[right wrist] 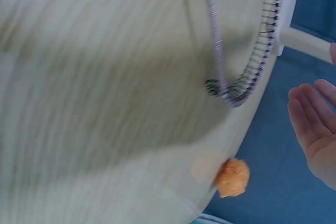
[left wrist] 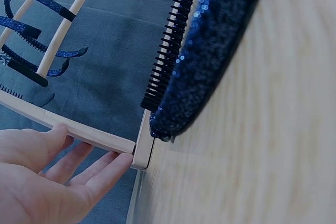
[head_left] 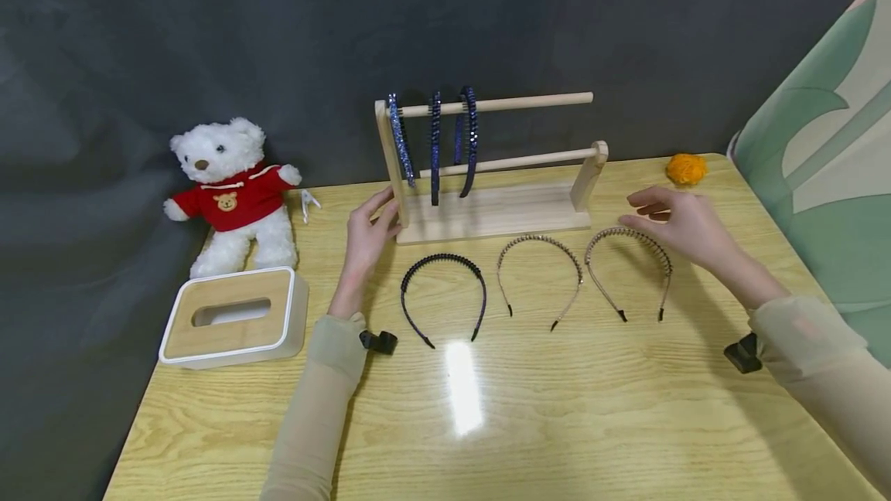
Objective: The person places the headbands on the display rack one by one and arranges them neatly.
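My left hand point(head_left: 369, 234) is at the left post point(left wrist: 79, 132) of a wooden headband rack point(head_left: 494, 211), thumb on one side and fingers on the other. Several dark blue glittery headbands point(head_left: 435, 149) hang on the upper rod, toward its left. In front of the rack, a black headband point(head_left: 443, 257) and two pinkish-brown beaded headbands, a middle one point(head_left: 539, 238) and a right one point(head_left: 629, 233), lie in a row. Over the right one hovers my right hand point(head_left: 685, 226), fingers loosely bent and holding nothing; in the right wrist view that headband point(right wrist: 218, 45) is apart from the fingers.
A white teddy bear in a red sweater point(head_left: 244, 199) sits at the back left, with a small white clip point(head_left: 308, 203) beside it. Nearer stands a tissue box point(head_left: 237, 319) with a wooden top. An orange fluffy ball point(head_left: 687, 168) lies at the table's back right.
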Available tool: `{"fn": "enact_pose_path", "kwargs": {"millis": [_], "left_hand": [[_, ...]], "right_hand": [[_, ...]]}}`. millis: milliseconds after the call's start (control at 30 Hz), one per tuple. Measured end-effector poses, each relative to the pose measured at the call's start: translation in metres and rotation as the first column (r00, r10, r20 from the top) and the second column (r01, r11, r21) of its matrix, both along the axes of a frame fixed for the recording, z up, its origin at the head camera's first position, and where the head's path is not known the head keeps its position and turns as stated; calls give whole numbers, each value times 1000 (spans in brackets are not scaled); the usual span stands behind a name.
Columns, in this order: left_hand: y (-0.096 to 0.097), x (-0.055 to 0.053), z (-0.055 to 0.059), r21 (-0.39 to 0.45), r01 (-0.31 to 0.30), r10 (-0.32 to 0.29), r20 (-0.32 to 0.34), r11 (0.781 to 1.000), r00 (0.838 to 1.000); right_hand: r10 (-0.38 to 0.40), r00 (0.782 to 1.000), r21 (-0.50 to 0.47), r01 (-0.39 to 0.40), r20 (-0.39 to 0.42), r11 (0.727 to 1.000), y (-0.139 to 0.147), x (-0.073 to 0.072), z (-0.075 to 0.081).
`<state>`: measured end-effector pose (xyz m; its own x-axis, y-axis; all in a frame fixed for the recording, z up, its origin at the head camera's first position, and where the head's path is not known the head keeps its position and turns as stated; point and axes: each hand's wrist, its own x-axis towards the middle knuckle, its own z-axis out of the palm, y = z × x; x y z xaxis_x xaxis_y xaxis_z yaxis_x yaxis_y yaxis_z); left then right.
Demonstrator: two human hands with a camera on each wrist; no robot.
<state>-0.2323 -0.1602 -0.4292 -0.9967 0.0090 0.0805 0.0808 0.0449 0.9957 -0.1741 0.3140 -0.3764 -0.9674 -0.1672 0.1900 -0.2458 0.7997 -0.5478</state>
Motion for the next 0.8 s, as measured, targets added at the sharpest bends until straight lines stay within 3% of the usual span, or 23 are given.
{"fn": "enact_pose_path", "kwargs": {"millis": [300,800], "left_hand": [[0,-1,-1,-11,0,0,-3,1000,1000],[1,-1,-1,-6,-5,5,-21,1000,1000]], "right_hand": [[25,999,112,-27,21,993,19,1,-17],[61,995,188,-74,75,979,34,6,-28]]}}
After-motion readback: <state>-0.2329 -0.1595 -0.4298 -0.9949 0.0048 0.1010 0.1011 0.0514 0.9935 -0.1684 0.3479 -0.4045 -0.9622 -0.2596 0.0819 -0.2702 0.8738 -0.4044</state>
